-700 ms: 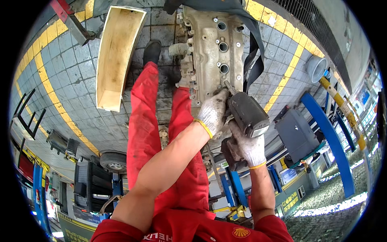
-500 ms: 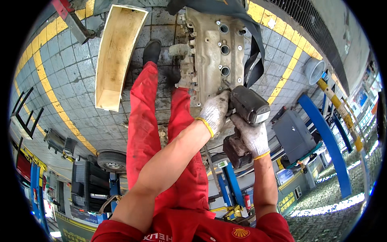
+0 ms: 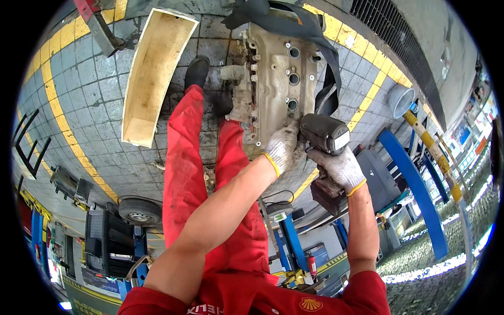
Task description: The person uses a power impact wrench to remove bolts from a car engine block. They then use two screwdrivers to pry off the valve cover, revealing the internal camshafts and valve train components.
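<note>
My right hand [image 3: 341, 169], in a white knit glove with a yellow cuff, grips the handle of a dark cordless impact wrench [image 3: 323, 132]. Its battery base shows below that hand. My left hand [image 3: 284, 149], in a matching glove with dirty fingertips, is closed right by the wrench's front end. The tool's nose and whatever those fingers hold are hidden. Both hands are at the near end of an engine [image 3: 271, 86] with a pale metal valve cover. Three round holes and several bolts line the cover's right side.
An open wooden box [image 3: 137, 127] lies on the tiled floor, left of my red-trousered legs. A black strap [image 3: 331, 79] drapes over the engine's far end and right side. Right of the engine stand a grey funnel-like bowl [image 3: 401, 101] and a blue beam [image 3: 415, 189]. A wheel [image 3: 140, 211] lies at left.
The impact wrench's battery base and my right hand have moved to the right. The engine appears slightly lower in view. A shaft seen near the wrench's nose earlier is now hidden.
</note>
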The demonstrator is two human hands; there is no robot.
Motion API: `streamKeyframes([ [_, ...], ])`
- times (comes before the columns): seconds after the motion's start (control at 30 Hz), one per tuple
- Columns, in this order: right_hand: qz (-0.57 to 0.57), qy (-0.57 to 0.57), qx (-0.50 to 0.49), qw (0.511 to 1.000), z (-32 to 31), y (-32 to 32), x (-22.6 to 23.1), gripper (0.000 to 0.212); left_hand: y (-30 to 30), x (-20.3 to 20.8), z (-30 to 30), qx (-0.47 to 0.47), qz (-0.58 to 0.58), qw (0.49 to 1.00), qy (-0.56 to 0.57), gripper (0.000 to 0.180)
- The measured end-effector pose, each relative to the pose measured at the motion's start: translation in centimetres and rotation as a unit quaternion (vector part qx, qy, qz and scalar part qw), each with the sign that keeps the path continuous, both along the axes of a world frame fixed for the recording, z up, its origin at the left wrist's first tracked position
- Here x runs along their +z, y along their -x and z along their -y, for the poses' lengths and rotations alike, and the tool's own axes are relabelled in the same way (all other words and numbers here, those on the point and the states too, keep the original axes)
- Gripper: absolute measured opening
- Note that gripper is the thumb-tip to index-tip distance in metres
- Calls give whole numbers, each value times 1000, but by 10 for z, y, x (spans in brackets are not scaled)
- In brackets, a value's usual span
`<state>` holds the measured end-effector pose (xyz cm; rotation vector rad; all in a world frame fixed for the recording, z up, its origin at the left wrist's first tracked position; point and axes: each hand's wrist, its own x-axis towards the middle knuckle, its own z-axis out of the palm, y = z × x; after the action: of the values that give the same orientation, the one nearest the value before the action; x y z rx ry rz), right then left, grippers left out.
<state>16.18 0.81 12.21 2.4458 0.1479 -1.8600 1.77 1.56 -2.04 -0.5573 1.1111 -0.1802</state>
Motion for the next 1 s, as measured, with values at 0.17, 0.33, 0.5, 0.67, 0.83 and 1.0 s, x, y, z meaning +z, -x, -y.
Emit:
streamKeyframes([
  [0.17,-14,-26,69,997,6,-11,-11,62,-10,8,-14,85,-12,996,36,25],
  [0.33,-20,23,160,987,-19,-23,-13,68,-1,-7,-1,129,42,990,30,34],
  [0.5,-3,-149,36,988,6,-10,-14,61,37,9,3,-195,20,942,-273,68],
  [0.67,2,0,15,1000,-15,1,-5,56,72,6,-39,-329,51,771,-543,40],
  [0.83,9,-39,-23,999,-2,-4,-3,55,53,11,-72,-483,117,537,-682,37],
  [1.0,39,-61,4,997,7,4,-1,50,24,-1,-65,-574,157,339,-729,30],
])
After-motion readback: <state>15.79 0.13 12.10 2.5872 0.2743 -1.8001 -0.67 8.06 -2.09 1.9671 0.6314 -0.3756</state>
